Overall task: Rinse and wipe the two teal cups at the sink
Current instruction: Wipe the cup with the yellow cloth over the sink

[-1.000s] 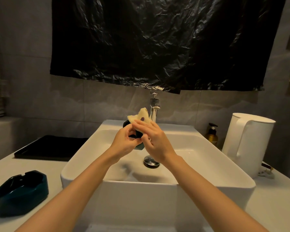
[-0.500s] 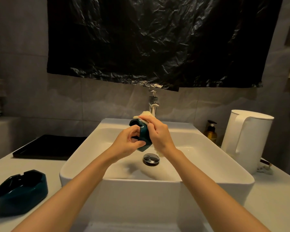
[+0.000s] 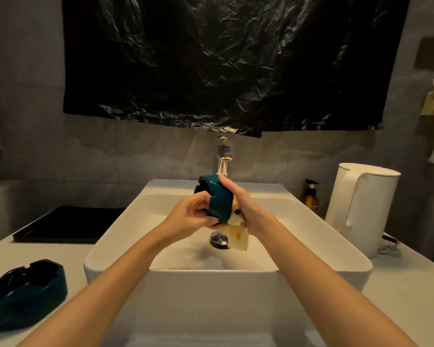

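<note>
1. Grey tile wall rises behind the sink [image 3: 226,270], and a black plastic sheet [image 3: 223,58] hangs above the faucet [image 3: 223,156]. Light is dim and warm. The sink stands on a white tabletop [image 3: 398,284].
2. First teal cup [image 3: 219,204]: held over the sink basin, just in front of the faucet, tipped on its side with its mouth turned to the left.
3. Left hand [image 3: 188,216]: grasps that cup at the rim, fingers curled round its edge.
4. Right hand [image 3: 246,206]: wrapped over the cup's other side, thumb on top, clamping a yellow cloth [image 3: 238,237] against the base. The cloth's loose end hangs toward the drain [image 3: 219,239].
5. I see no stream at the faucet and cannot tell whether water is running.
6. Second teal cup [image 3: 25,294]: upright on the tabletop left of the sink, well apart from both hands. I cannot tell whether it is wet or dry.
7. Progress, my reading: the first cup is mid-wipe. I cannot confirm its rinse. The second cup looks not yet started, so I judge that more than half the task is left.
8. Also noted: a white kettle [image 3: 361,206] and a soap bottle [image 3: 310,199] right of the sink, and a black tray [image 3: 68,224] to its left.
</note>
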Demonstrator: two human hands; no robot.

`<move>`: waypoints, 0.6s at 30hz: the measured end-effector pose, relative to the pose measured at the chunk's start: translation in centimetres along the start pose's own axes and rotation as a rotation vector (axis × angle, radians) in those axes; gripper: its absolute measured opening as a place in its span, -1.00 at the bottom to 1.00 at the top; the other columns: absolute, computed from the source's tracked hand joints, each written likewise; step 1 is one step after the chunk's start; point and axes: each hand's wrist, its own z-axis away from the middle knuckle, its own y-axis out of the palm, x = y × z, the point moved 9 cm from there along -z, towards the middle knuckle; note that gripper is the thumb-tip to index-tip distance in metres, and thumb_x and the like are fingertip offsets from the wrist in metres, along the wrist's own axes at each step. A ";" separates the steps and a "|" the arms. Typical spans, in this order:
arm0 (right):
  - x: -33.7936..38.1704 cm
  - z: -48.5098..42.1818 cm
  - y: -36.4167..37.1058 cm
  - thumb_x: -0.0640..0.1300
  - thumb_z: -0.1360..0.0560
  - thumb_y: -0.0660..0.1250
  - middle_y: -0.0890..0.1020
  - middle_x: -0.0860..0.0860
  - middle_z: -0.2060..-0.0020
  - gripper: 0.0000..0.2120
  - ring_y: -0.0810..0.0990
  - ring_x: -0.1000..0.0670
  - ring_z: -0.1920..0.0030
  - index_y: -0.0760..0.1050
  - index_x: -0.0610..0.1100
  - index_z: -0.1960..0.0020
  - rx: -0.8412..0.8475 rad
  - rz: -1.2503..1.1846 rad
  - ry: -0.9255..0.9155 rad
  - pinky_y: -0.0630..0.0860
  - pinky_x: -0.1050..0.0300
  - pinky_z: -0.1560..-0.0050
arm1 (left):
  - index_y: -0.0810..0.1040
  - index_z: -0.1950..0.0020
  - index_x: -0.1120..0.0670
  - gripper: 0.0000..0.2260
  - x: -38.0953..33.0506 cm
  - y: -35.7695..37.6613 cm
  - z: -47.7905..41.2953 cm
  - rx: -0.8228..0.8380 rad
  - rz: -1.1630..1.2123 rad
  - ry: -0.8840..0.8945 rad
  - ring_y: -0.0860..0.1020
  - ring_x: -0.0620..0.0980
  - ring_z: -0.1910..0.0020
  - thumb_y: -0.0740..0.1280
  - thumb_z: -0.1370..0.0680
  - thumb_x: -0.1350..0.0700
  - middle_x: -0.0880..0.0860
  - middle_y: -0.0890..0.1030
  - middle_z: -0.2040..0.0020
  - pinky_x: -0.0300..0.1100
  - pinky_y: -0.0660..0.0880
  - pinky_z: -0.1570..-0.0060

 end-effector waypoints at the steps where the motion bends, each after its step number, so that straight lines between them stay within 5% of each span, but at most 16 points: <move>1: 0.1 0.2 0.0 0.33 -0.46 0.20 0.62 -0.07 0.03 -0.56 0.61 -0.03 0.08 0.51 0.00 -0.09 -0.014 0.028 -0.013 0.59 0.22 0.31 | 0.49 -0.14 0.15 -0.70 0.1 0.0 0.0 -0.001 -0.010 -0.006 0.63 -0.03 -0.03 0.38 -0.46 0.38 0.07 0.63 -0.06 -0.27 0.58 0.07; 4: 0.3 0.2 0.1 0.21 -0.52 0.20 0.58 -0.06 0.02 -0.71 0.56 -0.01 0.07 0.45 0.03 -0.07 -0.022 0.035 -0.081 0.59 0.23 0.35 | 0.48 -0.17 0.03 -0.65 0.1 0.0 -0.2 0.009 0.063 -0.062 0.62 0.00 -0.06 0.40 -0.46 0.34 0.00 0.64 -0.05 -0.23 0.59 0.04; 6: 1.0 0.0 0.6 0.13 -0.54 0.24 0.56 -0.09 -0.06 -0.75 0.57 -0.04 0.00 0.43 0.05 -0.15 -0.011 0.000 -0.180 0.63 0.13 0.25 | 0.48 -0.20 0.03 -0.71 0.2 -0.3 -0.4 0.006 0.327 -0.130 0.62 0.03 -0.09 0.35 -0.51 0.27 0.04 0.65 -0.07 -0.16 0.58 -0.03; 9: 2.1 -0.4 0.4 0.06 -0.52 0.30 0.51 -0.04 -0.18 -0.62 0.56 -0.04 -0.07 0.35 0.10 -0.32 -0.073 0.072 -0.362 0.62 0.18 0.17 | 0.51 -0.16 0.05 -0.82 0.5 -1.1 -0.7 -0.057 0.611 -0.219 0.61 0.06 -0.11 0.25 -0.57 0.13 0.08 0.64 -0.07 -0.19 0.59 -0.02; 18: 3.2 0.2 1.9 0.05 -0.50 0.35 0.43 0.16 -0.25 -0.50 0.50 0.09 -0.17 0.24 0.24 -0.37 -0.077 0.311 -0.647 0.54 0.38 0.08 | 0.51 -0.20 0.13 -0.78 1.2 -2.8 -0.7 -0.164 0.596 -0.192 0.61 0.04 -0.07 0.26 -0.57 0.17 0.09 0.64 -0.06 -0.27 0.59 0.09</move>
